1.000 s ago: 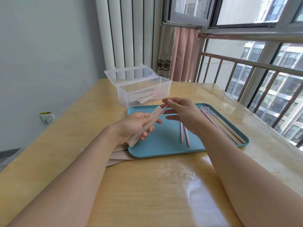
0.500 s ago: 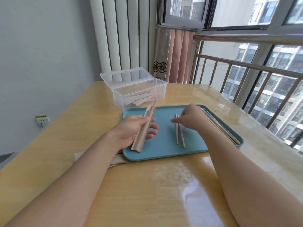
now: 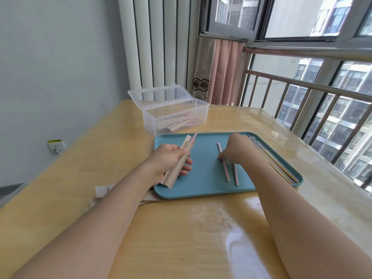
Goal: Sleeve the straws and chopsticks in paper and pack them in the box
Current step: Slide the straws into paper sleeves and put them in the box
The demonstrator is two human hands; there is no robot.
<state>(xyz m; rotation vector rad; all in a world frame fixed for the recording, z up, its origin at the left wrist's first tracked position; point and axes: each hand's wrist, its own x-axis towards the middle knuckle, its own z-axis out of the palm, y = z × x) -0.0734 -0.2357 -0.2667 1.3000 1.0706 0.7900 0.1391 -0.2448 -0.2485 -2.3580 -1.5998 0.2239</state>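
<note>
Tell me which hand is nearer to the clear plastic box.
Left. The left hand, gripping a paper sleeve, is just in front of the clear plastic box. The right hand is farther to the right, down on the loose pink straws.

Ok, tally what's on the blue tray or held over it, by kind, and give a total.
Loose pink sticks on the tray: 2, one at and one at, under the right hand.
Paper sleeve with a pink stick poking out, held by the left hand: 1.
Bundle of thin sticks along the right rim: 1; individual sticks too fine to count.
Total: 4.
</note>
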